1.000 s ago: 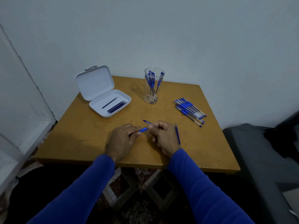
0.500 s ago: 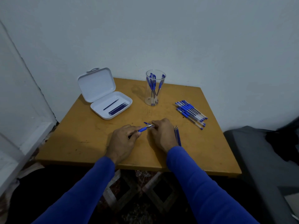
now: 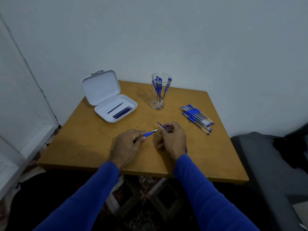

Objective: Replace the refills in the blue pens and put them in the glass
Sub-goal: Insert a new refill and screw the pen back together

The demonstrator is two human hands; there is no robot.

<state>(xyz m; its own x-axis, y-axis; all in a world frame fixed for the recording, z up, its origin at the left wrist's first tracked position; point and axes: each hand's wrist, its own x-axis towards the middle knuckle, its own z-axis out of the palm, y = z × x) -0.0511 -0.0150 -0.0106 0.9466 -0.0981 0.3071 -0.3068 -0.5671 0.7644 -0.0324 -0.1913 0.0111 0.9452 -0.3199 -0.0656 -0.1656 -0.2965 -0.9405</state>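
Note:
My left hand grips a blue pen by its barrel, metal tip pointing right. My right hand sits just right of that tip, fingers curled round a blue cap that sticks up to the left. A clear glass with several blue pens stands at the back of the wooden table. A row of several blue pens lies at the right. An open white case at the left holds several dark refills.
The small table stands against a pale wall, with a white door frame at the left. A dark grey seat with black cloth is at the right. A bit of blue pen shows behind my right wrist.
My hands have drawn slightly apart: the pen's metal tip is now bare between them, and my right hand has shifted right with the cap.

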